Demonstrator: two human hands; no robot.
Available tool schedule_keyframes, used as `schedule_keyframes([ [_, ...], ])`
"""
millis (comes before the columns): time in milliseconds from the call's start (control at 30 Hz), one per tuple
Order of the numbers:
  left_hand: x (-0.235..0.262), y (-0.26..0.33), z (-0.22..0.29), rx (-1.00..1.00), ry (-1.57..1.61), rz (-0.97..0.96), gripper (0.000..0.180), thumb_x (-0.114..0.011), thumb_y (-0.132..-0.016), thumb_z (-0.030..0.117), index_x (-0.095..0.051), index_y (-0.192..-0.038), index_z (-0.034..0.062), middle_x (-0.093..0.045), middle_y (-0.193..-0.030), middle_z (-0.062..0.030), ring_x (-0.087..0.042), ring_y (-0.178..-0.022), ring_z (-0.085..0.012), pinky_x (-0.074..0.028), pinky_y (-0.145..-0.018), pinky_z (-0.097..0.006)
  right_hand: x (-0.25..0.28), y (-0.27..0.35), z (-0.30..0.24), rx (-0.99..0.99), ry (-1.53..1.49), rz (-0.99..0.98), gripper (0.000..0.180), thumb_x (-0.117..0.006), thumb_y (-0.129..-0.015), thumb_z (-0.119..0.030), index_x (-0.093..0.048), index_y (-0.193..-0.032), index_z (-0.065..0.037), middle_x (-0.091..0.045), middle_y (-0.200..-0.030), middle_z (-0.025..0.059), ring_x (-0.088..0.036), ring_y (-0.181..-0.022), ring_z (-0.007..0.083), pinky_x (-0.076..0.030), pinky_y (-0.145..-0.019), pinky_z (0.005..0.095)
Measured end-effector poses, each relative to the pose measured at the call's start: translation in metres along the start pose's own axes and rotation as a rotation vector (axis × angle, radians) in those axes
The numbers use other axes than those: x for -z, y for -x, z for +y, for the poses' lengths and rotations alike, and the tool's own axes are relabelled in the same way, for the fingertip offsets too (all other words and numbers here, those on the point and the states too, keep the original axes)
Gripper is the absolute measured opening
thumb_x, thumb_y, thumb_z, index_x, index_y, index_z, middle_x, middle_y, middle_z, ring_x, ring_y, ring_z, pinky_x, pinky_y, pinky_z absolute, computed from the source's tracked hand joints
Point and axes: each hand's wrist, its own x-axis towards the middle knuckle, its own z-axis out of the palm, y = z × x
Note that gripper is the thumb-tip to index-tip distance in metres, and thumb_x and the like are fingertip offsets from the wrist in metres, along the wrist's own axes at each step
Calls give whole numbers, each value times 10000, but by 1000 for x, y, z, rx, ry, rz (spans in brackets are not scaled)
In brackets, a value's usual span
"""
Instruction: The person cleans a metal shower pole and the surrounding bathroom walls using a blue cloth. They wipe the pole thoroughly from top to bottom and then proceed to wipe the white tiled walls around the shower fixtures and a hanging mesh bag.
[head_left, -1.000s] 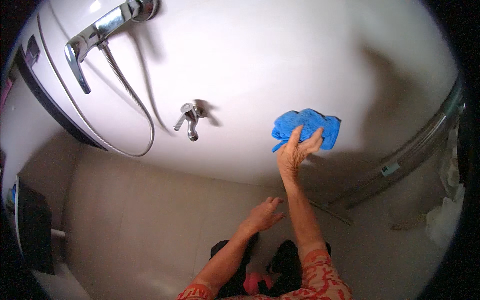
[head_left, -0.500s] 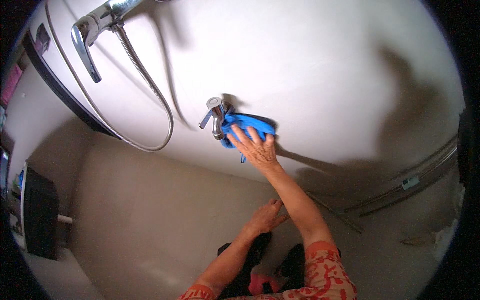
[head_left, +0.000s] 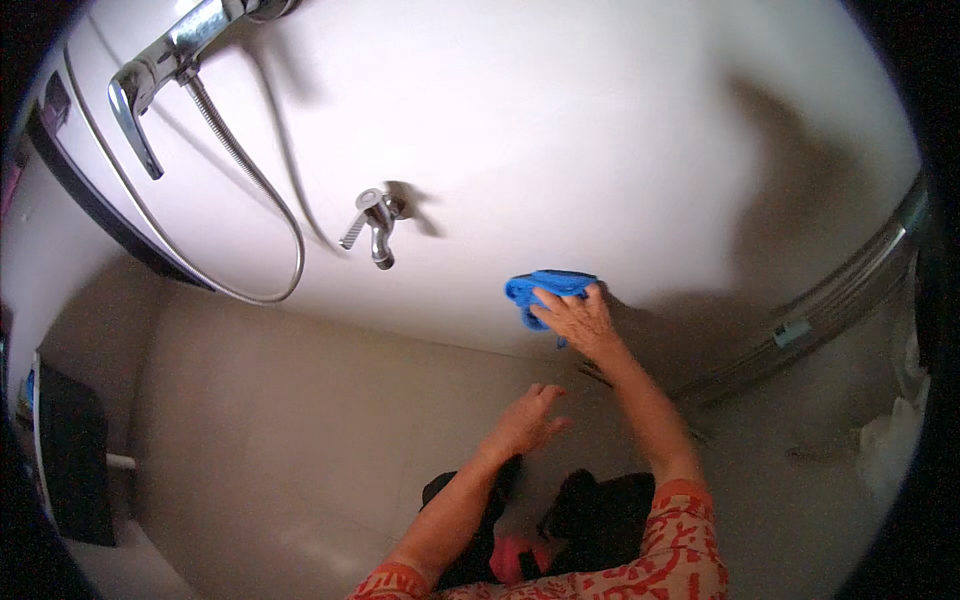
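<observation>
A pale wall (head_left: 560, 130) meets the beige floor (head_left: 280, 420), a chrome mixer (head_left: 175, 55) high on its left. The left hand (head_left: 525, 420) hangs empty, thumb apart from its fingers. The right hand (head_left: 582, 322) spreads its fingers over a blue cloth (head_left: 550, 283) low against the wall, right of a tap (head_left: 380, 240); I can't tell whether they grip.

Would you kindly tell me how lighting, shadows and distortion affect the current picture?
Head view: wall bright, floor dim; head view: broad shadow on the wall at right, a small one beside the tap; head view: glints on the chrome mixer; head view: fisheye bends straight edges, corners black; head view: cloth and right hand readable, slightly soft.
</observation>
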Motion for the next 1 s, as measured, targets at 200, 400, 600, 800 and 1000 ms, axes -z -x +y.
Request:
schedule_keyframes([
  [200,-6,-7,17,-13,-20,-34,485,-606,-831,299,-445,-1232,79,-494,-1180,-196,-480,-1094,-376,-404,-921,-436,35,72,53,-175,-79,-162,257,-636,-735,-195,-609,-976,-280,-423,-1233,-15,-355,-1135,220,-319,-851,569],
  [400,-1,-3,20,-3,-29,-60,473,-590,-844,295,-442,-1235,73,-491,-1186,-202,-483,-1091,-379,-409,-916,-439,60,90,84,-277,-56,-52,193,-654,-720,-179,-614,-902,-227,-458,-1155,30,-392,-1098,268,-341,-864,567],
  [600,8,8,6,-23,-18,40,475,-600,-835,290,-425,-1226,83,-485,-1168,-185,-515,-1037,-379,-441,-845,-460,62,24,58,-256,30,-68,128,-606,-743,-231,-601,-871,-228,-512,-1152,28,-419,-1085,267,-348,-844,553],
  [800,27,20,-4,-13,16,-33,479,-591,-843,286,-419,-1245,93,-470,-1202,-175,-509,-1067,-352,-441,-858,-457,58,-45,13,-208,59,-34,131,-601,-732,-253,-574,-852,-211,-478,-1186,8,-398,-1098,254,-331,-837,552],
  [1000,40,26,-12,80,49,-99,502,-568,-852,277,-407,-1275,61,-457,-1247,-207,-468,-1128,-376,-401,-944,-448,25,-122,-43,-128,29,104,118,-600,-726,-240,-584,-836,-200,-452,-1220,-34,-387,-1069,212,-324,-807,487],
])
